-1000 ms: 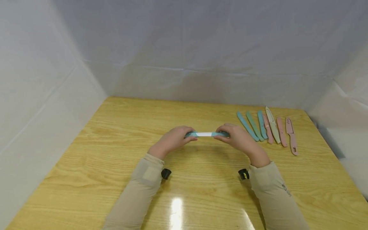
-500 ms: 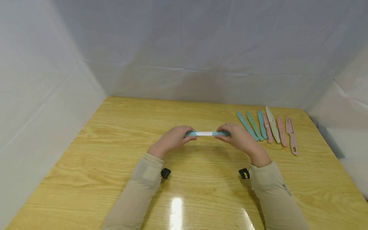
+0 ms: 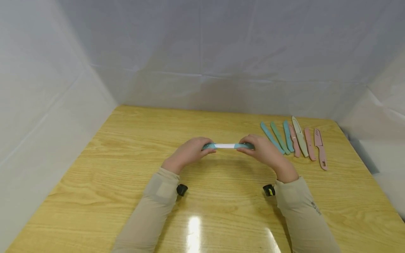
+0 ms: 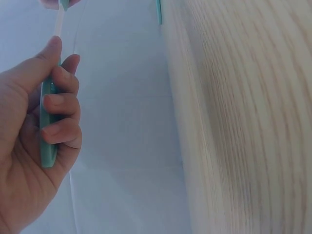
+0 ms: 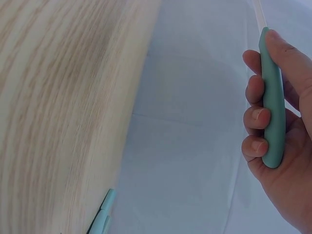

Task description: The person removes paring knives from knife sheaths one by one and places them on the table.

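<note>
The left hand (image 3: pixel 189 153) and the right hand (image 3: pixel 264 151) hold one knife between them, level and raised above the table (image 3: pixel 221 214). The right hand's fingers curl round the handle (image 5: pixel 274 107), thumb laid along it near the blade. The left hand grips the other blue-green piece, apparently the sheath (image 4: pixel 47 122), its thumb at the near end. Between the two hands a pale stretch of blade (image 3: pixel 225 146) shows bare, in line with both pieces.

The step in hand looks like parting the knife from its sheath or fitting it back; a single instant does not tell which. Either way, the next move seems to call for a straight push or pull along the blade, both hands kept level and the left fingers clear of the edge.

To the right of the right hand lies a row of seven: blue (image 3: pixel 272 137) nearest, then green (image 3: pixel 280 138), a second blue (image 3: pixel 288 136), pink (image 3: pixel 294 140), cream (image 3: pixel 300 137) and two more pink, the slotted one (image 3: pixel 320 149) farthest out.
</note>
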### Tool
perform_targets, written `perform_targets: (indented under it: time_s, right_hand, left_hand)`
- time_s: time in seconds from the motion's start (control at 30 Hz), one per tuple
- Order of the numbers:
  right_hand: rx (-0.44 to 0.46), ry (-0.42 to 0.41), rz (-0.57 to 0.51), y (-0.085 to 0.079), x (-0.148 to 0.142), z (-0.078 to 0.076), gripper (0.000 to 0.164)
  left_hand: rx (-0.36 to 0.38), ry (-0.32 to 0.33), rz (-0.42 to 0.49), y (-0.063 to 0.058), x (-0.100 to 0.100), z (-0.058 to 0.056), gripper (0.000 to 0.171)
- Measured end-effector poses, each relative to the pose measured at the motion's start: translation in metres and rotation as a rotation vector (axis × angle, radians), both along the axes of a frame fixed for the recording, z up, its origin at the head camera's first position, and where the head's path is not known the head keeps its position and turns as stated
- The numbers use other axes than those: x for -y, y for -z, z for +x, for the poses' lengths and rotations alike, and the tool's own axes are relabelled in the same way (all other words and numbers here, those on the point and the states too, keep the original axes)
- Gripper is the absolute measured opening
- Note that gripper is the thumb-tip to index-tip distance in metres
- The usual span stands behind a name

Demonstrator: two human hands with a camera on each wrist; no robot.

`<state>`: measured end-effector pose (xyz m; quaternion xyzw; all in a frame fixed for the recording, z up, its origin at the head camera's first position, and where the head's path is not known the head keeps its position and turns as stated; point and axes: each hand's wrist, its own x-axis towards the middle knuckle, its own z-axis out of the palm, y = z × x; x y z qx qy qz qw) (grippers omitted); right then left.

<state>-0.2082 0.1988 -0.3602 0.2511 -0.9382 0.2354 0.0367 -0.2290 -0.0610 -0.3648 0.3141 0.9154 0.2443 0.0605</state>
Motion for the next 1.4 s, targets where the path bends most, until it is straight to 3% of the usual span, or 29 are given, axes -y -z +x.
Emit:
perform_targets:
  time_s: [0.33, 0.57, 0.87, 1.07, 1.4]
  right_hand:
    - [-0.006, -0.005, -0.017, 0.001, -0.003, -0.002, 0.023]
    - [0.036, 0.031, -0.035, 0.000, -0.006, -0.004, 0.028]
    - [-0.018, 0.066, -0.076, 0.007, -0.004, -0.008, 0.025]
    - [0.027, 0.151, -0.085, 0.008, 0.013, -0.019, 0.029]
    - [0.111, 0.312, -0.051, 0.014, 0.051, -0.048, 0.032]
  left_hand:
    - [0.002, -0.009, 0.014, 0.001, 0.003, -0.001, 0.029]
    - [0.017, -0.044, 0.027, 0.004, 0.006, -0.004, 0.032]
    - [0.051, -0.061, 0.042, 0.009, 0.007, -0.009, 0.036]
    - [0.048, -0.163, 0.046, 0.010, 0.013, -0.015, 0.038]
    - [0.027, -0.372, 0.024, 0.010, 0.024, -0.039, 0.045]
